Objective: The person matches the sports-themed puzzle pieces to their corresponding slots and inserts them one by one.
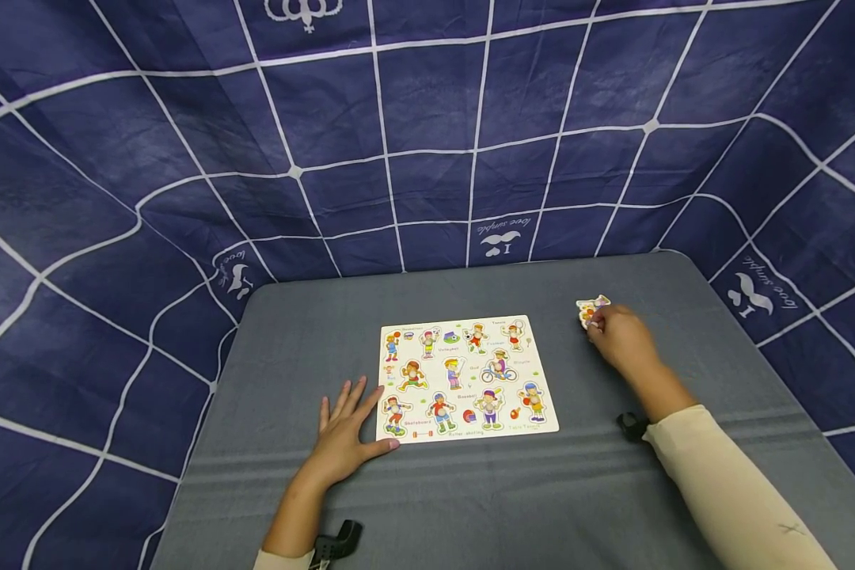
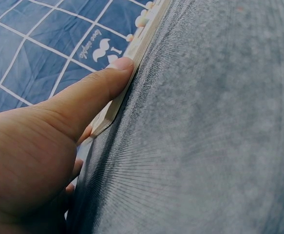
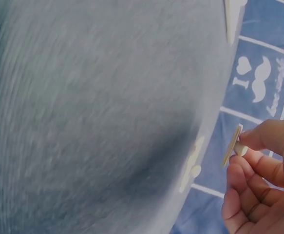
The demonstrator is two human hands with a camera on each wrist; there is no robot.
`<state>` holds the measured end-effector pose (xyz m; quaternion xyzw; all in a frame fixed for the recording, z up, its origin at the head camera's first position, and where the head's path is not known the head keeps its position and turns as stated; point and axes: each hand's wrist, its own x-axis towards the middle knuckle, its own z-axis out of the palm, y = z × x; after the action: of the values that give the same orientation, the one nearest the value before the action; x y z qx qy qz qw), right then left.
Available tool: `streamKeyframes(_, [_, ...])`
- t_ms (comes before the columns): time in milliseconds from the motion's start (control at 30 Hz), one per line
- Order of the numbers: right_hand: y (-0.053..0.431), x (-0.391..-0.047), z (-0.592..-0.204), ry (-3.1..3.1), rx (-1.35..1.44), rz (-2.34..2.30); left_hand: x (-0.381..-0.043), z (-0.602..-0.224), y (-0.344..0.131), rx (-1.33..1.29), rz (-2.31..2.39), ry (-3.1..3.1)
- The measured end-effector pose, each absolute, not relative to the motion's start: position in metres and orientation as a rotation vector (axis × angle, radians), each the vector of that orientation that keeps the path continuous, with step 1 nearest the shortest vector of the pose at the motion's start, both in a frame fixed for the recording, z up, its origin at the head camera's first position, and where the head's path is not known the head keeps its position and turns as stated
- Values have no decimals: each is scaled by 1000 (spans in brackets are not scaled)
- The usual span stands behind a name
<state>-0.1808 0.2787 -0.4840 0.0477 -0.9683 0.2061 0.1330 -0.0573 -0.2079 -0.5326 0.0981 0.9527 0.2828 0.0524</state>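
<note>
A wooden peg puzzle board (image 1: 435, 427) printed with children playing sports lies on the grey cloth. My left hand (image 1: 342, 443) is spread at its near left corner; the thumb rests on the board's edge, and the index fingertip touches its left side. To the right of the board, my right hand (image 1: 621, 336) pinches a flat wooden puzzle piece (image 3: 232, 146) by its round knob between thumb and fingers, raised off the cloth. A second knobbed piece (image 3: 190, 168) lies on the table close to that hand. Its picture cannot be made out in the right wrist view.
The grey cloth-covered table (image 1: 292, 332) ends at the back and sides against a blue, white-gridded curtain (image 1: 435, 190). Several figures with knobs sit in the board. A black wrist strap device (image 1: 338, 541) is on the left arm, another (image 1: 632, 426) by the right wrist.
</note>
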Motion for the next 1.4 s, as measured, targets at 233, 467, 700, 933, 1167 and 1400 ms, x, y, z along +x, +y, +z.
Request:
streamKeyframes(233, [260,-177,-482,-2759,186,618,-58,-532,-208,290,849,2888])
streamKeyframes(467, [240,-175,-477,-2778,218,631,-57,-532,-208,298,861,2895])
streamKeyframes(700, [223,-173,-474,-2815,245,645,-57,-533,-208,307,864,2915])
streamKeyframes(933, [202,-172,-472,-2846,260,682,-56,-532,-209,304,868,2906])
streamKeyframes(1167, [177,-172,-473,-2862,277,718,-56,-533,-209,292,875,2891])
streamKeyframes(1400, [151,-172,-472,-2878,303,740,-56,-534,-209,306,888,2903])
